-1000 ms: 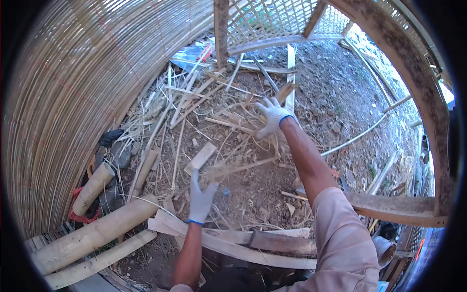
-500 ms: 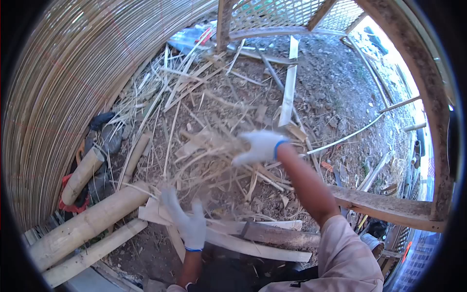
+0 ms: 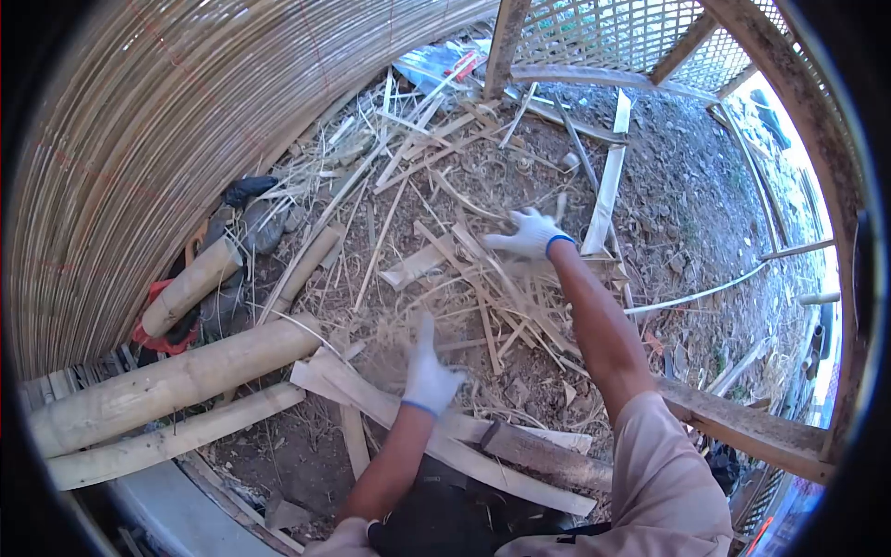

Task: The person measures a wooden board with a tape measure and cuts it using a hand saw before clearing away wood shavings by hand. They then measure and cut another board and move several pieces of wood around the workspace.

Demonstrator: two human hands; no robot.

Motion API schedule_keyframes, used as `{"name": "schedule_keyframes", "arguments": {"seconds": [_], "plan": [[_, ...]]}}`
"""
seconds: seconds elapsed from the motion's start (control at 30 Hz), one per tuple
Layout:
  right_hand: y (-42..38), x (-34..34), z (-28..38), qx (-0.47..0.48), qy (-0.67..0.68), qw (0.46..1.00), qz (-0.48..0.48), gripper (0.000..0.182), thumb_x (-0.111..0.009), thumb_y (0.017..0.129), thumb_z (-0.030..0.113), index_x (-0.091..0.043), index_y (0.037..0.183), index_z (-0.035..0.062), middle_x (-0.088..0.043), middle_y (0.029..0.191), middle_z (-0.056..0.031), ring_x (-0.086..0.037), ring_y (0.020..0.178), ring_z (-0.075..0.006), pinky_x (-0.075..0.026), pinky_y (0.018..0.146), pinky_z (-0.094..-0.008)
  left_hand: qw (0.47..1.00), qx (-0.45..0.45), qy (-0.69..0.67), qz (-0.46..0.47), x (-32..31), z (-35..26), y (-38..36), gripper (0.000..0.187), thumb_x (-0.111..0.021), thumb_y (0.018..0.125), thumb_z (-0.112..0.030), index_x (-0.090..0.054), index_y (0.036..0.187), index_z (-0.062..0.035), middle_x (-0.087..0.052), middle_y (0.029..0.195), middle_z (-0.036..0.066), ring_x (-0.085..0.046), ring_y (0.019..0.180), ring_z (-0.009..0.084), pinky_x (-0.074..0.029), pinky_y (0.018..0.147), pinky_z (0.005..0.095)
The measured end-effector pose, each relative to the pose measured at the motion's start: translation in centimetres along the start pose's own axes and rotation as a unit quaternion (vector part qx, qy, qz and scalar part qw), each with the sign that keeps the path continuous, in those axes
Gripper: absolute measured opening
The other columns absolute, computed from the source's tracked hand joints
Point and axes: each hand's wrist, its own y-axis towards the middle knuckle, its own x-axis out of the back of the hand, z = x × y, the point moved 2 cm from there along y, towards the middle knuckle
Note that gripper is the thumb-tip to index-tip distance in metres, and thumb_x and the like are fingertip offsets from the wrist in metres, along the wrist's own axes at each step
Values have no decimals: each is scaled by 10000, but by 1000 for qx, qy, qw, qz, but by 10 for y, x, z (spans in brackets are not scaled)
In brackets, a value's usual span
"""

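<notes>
My left hand (image 3: 432, 376), in a white glove with a blue cuff, hovers over the near part of the debris with its fingers stretched out and thumb apart. A long curved bamboo slat (image 3: 455, 455) lies just below it. Farther forward, my right hand (image 3: 531, 234), gloved the same way, has its fingers spread above the far right side of a heap of bamboo strips and shavings (image 3: 492, 306). Between the hands, a short flat bamboo piece (image 3: 418, 265) rests on the heap. Neither hand grips anything.
Thick bamboo poles (image 3: 176, 385) lie at the left, beside a wall of thin strips (image 3: 167, 167). A dark wooden block (image 3: 548, 455) lies in front of me. On the right run a wooden beam (image 3: 742, 422) and a curved frame post (image 3: 835, 186). A pale slat (image 3: 608, 176) stretches across the dirt.
The view has swung left. My right hand has moved forward and left over the heap, and my left hand has moved right. Strips blurred between the hands earlier now lie more distinctly.
</notes>
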Motion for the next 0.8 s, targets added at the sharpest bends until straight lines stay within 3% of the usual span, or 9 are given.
{"name": "schedule_keyframes", "arguments": {"seconds": [0.07, 0.1, 0.17, 0.27, 0.43, 0.5, 0.6, 0.63, 0.8], "plan": [[-19, -21, 19, 67, 121, 989, 54, 1289, -588, 710, 977, -436, 1636, 92, -351, 1680, -305, -396, 1532, -471, -335, 1266, -508, 976, 107, -170, -89, -30, -26, 34, 983, -728, 952, -579, -200, 1697, -218, -338, 1676, 155, -495, 1418, 402, -428, 1103, 638], [-43, -27, 36, 72, 104, 989, 76, 1281, -574, 723, 974, -437, 1632, 81, -371, 1671, -301, -405, 1523, -480, -324, 1270, -515, 953, 161, -221, -133, -47, -49, 41, 994, -767, 947, -505, -201, 1699, -187, -374, 1636, 185, -530, 1373, 395, -488, 1078, 573], [-80, -48, 63, 79, 78, 990, 89, 1265, -554, 748, 963, -434, 1630, 64, -409, 1651, -297, -430, 1507, -481, -321, 1273, -502, 922, 170, -305, -165, -54, -49, 52, 955, -797, 946, -444, -261, 1673, -135, -455, 1560, 201, -588, 1296, 366, -556, 1032, 491], [-111, -72, 72, 67, 72, 991, 94, 1243, -545, 770, 946, -411, 1642, 70, -451, 1623, -300, -467, 1491, -454, -330, 1269, -478, 914, 70, -376, -136, -50, -5, 65, 822, -776, 959, -483, -415, 1579, -82, -564, 1469, 165, -636, 1231, 302, -576, 980, 457], [-154, -75, 70, 75, 176, 970, 151, 1308, -622, 783, 880, -362, 1601, -107, -470, 1594, -327, -502, 1470, -428, -398, 1231, -418, 915, -11, -384, -125, -64, -25, 7, 623, -733, 994, -474, -550, 1454, -96, -640, 1375, 118, -647, 1219, 250, -554, 987, 429], [-176, -65, 78, 92, 181, 972, 114, 1288, -616, 819, 863, -342, 1601, -123, -472, 1587, -337, -497, 1475, -423, -395, 1231, -411, 918, -40, -352, -177, -66, -33, -3, 636, -636, 1042, -521, -536, 1508, -99, -639, 1388, 116, -635, 1252, 271, -517, 1060, 429], [-214, -39, 92, 102, 185, 973, 87, 1263, -604, 851, 851, -338, 1598, -133, -486, 1565, -355, -504, 1469, -425, -409, 1215, -414, 918, -25, -389, -67, -76, -73, -48, 663, -552, 1076, -547, -501, 1551, -87, -636, 1402, 127, -627, 1266, 286, -505, 1085, 447], [-229, -27, 96, 96, 192, 972, 91, 1269, -602, 848, 856, -338, 1598, -133, -487, 1563, -358, -505, 1468, -426, -410, 1213, -418, 923, -24, -377, -80, -77, -84, -57, 641, -504, 1097, -543, -502, 1548, -87, -636, 1404, 132, -625, 1270, 289, -495, 1102, 449], [-292, -10, 74, 79, 261, 958, 84, 1370, -543, 820, 938, -281, 1611, -150, -460, 1574, -376, -482, 1485, -434, -388, 1225, -414, 948, -12, -319, -1, -103, -120, -127, 574, -531, 1089, -495, -531, 1506, -100, -637, 1393, 130, -627, 1271, 292, -503, 1096, 488]]}}
